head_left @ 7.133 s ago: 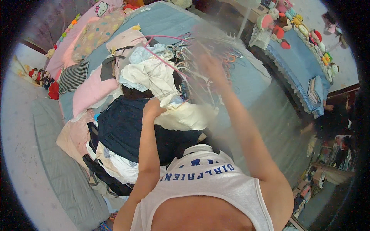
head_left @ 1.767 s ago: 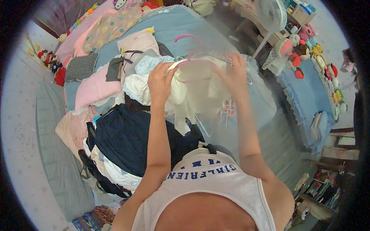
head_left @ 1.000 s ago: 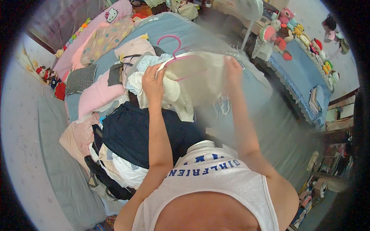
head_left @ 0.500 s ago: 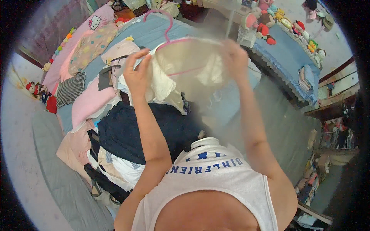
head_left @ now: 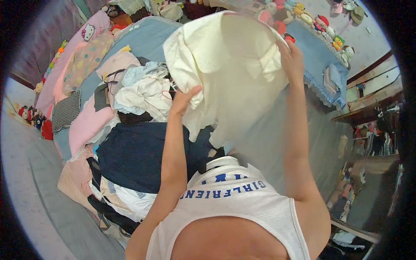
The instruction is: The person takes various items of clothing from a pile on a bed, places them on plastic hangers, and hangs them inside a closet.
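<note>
Bed (head_left: 147,32) has a blue sheet and it's pretty loaded: a checked pillow (head_left: 66,111) with a pink pillow (head_left: 89,123) right beside it, dotted bedding (head_left: 86,60) further up, a heap of pale clothes (head_left: 147,97) around the middle. Big navy cloth (head_left: 134,151) spread toward the near edge, over more clothes. Off to the right, 1 blue bench (head_left: 318,58), plush toys (head_left: 323,22) lined along the far edge, plus a folded stack (head_left: 332,79)

Soft, fairly bright indoor light, faint shadows, milky haze blurring the right half of the cream-white fabric garment (head_left: 186,47) and some grey floor (head_left: 327,147), pale left wall (head_left: 17,173) softly blurred, bent fisheye edges fading to grainy black
</note>
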### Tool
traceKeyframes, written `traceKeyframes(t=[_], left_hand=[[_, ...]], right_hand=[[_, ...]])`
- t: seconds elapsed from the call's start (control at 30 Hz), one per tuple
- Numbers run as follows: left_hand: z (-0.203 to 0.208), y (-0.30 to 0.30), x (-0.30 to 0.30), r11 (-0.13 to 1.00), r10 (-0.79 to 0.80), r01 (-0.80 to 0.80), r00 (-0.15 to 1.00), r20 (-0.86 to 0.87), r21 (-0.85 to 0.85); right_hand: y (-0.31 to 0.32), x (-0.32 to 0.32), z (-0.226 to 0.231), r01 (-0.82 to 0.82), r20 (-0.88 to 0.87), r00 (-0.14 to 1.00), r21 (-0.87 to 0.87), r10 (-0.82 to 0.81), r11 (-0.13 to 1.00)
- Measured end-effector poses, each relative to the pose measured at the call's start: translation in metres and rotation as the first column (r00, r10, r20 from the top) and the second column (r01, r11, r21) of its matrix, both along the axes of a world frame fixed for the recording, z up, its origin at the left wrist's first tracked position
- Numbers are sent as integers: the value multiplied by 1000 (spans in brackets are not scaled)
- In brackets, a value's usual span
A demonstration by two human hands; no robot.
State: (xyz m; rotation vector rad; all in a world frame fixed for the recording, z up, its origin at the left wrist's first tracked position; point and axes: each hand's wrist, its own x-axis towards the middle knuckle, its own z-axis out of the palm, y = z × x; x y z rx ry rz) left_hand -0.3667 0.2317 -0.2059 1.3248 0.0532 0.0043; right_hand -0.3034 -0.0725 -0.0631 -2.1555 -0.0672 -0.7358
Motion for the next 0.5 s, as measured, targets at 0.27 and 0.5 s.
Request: traceKeyframes(t=[0.27,0.5], left_hand=[[-66,-148,5,707,-640,707,616,-459,-36],[-96,-222,64,659,-730,657,440,-524,-366]], right_hand=[[-130,-20,-29,-28,-327,940,195,92,980],[-206,85,-77,-55,-481,872,76,85,996]])
